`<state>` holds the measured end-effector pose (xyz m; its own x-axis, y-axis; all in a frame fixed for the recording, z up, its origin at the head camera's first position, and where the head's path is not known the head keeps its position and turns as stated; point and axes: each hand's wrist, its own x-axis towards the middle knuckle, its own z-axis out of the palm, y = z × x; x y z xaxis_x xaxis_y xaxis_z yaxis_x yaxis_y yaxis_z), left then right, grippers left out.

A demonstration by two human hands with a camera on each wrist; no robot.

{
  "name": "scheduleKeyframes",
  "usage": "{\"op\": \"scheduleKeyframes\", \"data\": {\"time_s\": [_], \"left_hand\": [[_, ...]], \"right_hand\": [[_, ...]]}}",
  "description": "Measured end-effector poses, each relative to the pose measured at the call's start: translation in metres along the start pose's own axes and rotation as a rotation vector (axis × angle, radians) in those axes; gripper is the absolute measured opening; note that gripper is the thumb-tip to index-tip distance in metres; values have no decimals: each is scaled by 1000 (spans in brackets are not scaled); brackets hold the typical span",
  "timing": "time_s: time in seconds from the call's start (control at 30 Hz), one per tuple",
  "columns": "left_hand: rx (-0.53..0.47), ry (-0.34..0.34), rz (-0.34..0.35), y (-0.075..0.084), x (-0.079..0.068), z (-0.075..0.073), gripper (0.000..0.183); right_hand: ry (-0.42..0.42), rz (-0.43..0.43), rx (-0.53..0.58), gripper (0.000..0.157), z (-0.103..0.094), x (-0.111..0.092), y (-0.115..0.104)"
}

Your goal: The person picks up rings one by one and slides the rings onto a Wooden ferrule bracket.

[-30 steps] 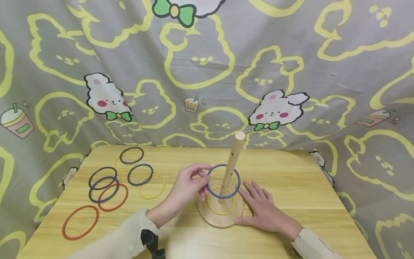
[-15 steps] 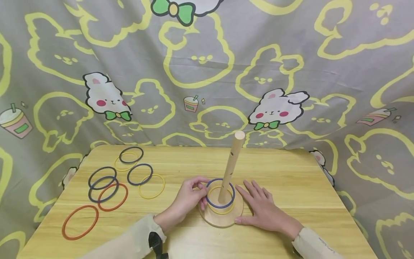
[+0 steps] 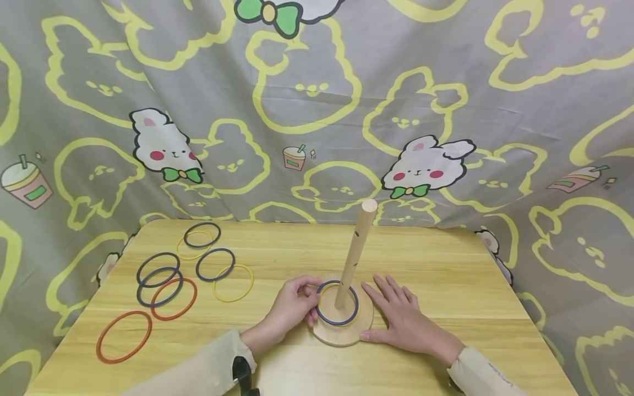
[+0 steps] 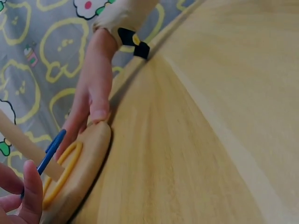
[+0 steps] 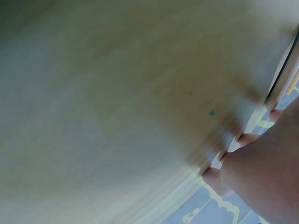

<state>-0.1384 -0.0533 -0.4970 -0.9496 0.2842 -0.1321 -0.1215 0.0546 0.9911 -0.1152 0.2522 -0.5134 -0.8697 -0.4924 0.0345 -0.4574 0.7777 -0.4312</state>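
Observation:
A wooden peg stands upright on a round wooden base on the table. My left hand pinches the left side of a blue ring, which encircles the peg low down. Below it a yellow ring lies flat on the base around the peg. In the left wrist view the blue ring is tilted, with a gap above the yellow one. My right hand rests at the base's right side, fingers spread and straight, its thumb touching the edge. The right wrist view is mostly blurred table.
Several loose rings lie on the table's left side, some overlapping: a red ring nearest the front, another red ring, blue rings including this blue ring, and a yellow ring. A patterned curtain hangs behind the table.
My left hand has lowered the blue ring along the peg, from well above the base to just over the yellow ring. My right hand has stayed in place.

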Motion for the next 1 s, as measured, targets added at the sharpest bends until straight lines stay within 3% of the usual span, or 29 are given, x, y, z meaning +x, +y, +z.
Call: {"op": "scheduleKeyframes", "data": {"time_s": [0.33,0.6,1.0], "left_hand": [[89,11,14,-4,4,1,37],[166,-25,59,-3,6,0,35],[98,-66,47,-4,0,-4,35]], "right_hand": [[1,-3,-9,107,1,1,1],[-3,3,2,107,2,1,1],[10,-16,-6,106,0,0,0]]}}
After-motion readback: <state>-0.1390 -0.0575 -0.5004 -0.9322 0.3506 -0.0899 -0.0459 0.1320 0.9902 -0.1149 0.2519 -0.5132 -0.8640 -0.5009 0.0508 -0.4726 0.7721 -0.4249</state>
